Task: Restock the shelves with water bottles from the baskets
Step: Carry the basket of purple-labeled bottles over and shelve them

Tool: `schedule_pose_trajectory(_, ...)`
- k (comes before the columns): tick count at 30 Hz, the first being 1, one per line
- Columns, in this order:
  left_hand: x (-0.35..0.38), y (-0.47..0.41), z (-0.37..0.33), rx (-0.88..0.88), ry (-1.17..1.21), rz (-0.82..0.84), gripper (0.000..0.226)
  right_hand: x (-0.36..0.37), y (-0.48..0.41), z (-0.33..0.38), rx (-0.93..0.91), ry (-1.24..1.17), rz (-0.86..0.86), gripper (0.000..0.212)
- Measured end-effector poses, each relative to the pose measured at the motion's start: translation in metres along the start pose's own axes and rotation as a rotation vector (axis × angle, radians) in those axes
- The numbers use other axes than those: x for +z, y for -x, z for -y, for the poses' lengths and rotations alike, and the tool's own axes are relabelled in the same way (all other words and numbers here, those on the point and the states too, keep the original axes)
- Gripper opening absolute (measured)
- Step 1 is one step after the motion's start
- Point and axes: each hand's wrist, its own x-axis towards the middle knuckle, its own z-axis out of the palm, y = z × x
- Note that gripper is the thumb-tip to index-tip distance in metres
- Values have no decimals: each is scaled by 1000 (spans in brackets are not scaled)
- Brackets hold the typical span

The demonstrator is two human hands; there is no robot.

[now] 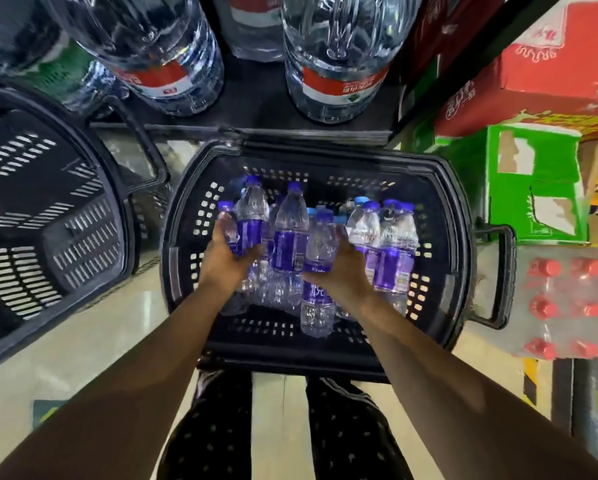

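A black plastic basket [460, 237] stands on the floor in front of me, filled with several small water bottles with purple labels and caps. Both my hands reach into it. My left hand [226, 252] curls its fingers round two bottles [247, 216] at the basket's left. My right hand [342, 268] grips a bottle [320, 242] near the middle. Between the hands stands another upright bottle [290, 233]. More bottles [391, 244] stand at the right, and some lie flat underneath.
An empty black basket [44, 223] leans at the left. Large water jugs [335, 53] with red labels stand on the low dark shelf [256, 112] behind. Red and green cartons [533, 181] and a shrink-wrapped pack of red-capped bottles [567, 306] stand at the right.
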Motion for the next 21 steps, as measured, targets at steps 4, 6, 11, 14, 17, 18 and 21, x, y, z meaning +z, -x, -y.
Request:
schedule_pose_trajectory(4, 7, -31, 10, 8, -109, 104, 94, 21, -23, -8, 125, 148, -45, 119)
schedule_pose_trajectory(6, 4, -39, 11, 29, -306, 179, 82, 24, -26, -9, 164, 174, -61, 123)
schedule_pose_trajectory(11, 2, -48, 10, 46, -412, 197, 107, 17, -30, -4, 256, 123, -42, 127)
schedule_pose_trajectory(14, 5, -51, 10, 20, -361, 148, 108, 13, -23, 2, 256, 110, -72, 114)
schedule_pose_trajectory(17, 11, -44, 14, 39, -265, 102, 103, 12, -15, 8, 262, 56, -80, 106)
schedule_pose_trajectory(18, 13, -40, 15, 36, -234, 95, 101, 12, -14, 10, 269, 34, -80, 106)
schedule_pose_trajectory(21, 20, -27, 18, 77, -194, 82, 93, 11, -11, 13, 257, 2, -80, 111)
